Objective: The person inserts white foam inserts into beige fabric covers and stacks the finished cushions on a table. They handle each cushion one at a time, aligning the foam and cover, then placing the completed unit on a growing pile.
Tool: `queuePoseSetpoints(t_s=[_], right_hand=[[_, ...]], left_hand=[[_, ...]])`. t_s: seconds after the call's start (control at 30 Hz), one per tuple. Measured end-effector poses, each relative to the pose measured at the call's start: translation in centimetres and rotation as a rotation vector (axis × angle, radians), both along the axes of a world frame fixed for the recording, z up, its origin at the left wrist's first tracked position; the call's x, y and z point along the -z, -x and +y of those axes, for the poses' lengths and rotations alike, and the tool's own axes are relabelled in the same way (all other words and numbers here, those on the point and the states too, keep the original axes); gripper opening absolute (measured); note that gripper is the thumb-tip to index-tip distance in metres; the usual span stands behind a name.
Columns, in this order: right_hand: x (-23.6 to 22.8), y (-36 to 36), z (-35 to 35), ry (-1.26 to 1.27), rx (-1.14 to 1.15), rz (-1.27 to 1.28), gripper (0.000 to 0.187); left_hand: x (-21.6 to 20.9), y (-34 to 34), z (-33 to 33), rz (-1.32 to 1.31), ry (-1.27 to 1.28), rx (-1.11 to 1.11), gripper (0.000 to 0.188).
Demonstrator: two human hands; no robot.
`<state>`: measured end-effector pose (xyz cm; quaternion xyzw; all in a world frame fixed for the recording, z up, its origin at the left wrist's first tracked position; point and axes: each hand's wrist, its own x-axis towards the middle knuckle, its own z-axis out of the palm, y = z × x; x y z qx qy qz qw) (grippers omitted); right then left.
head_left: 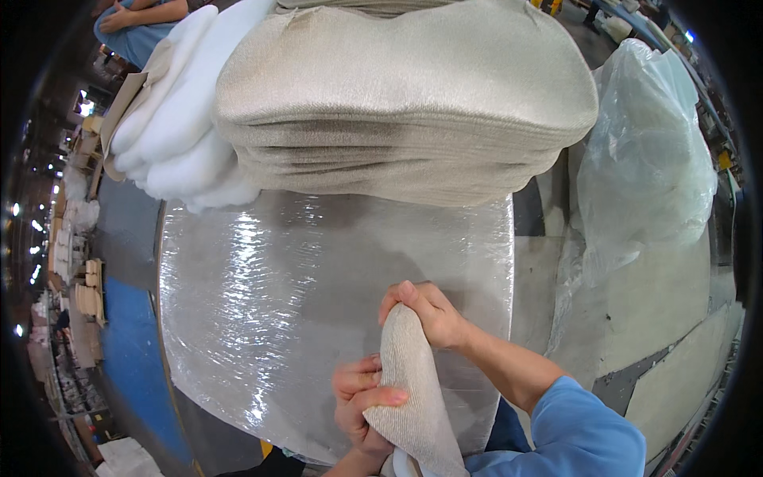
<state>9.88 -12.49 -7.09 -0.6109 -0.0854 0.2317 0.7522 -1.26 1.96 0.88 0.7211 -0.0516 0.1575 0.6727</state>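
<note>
Gripping a beige fabric cover (409, 381) over the film-wrapped table (262, 318), left hand (362, 397) clamped mid-length, right hand (425, 314) pinching its top; best keep both grips snug, pulling evenly

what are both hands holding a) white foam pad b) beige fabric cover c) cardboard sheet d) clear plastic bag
b: the left hand and right hand both grip a rolled beige fabric cover over the plastic-wrapped table.

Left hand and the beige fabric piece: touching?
Touching. The head view shows the left hand with fingers wrapped around the beige fabric piece; the right hand grips its top end.
</note>
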Motion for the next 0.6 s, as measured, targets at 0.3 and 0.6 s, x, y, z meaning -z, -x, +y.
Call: queuePoseSetpoints(t_s=[0.3, 0.6], right_hand=[[-6.3, 0.2, -0.9, 0.024, 0.046, -0.481, 0.058], [-10.2, 2.2, -0.6, -0.008, 0.116, -0.657, 0.032]], left_hand=[[0.1, 1.3, -0.9, -0.079, 0.077, 0.004, 0.015], [-1.6, 0.5, -0.6, -0.141, 0.057, 0.075, 0.012]])
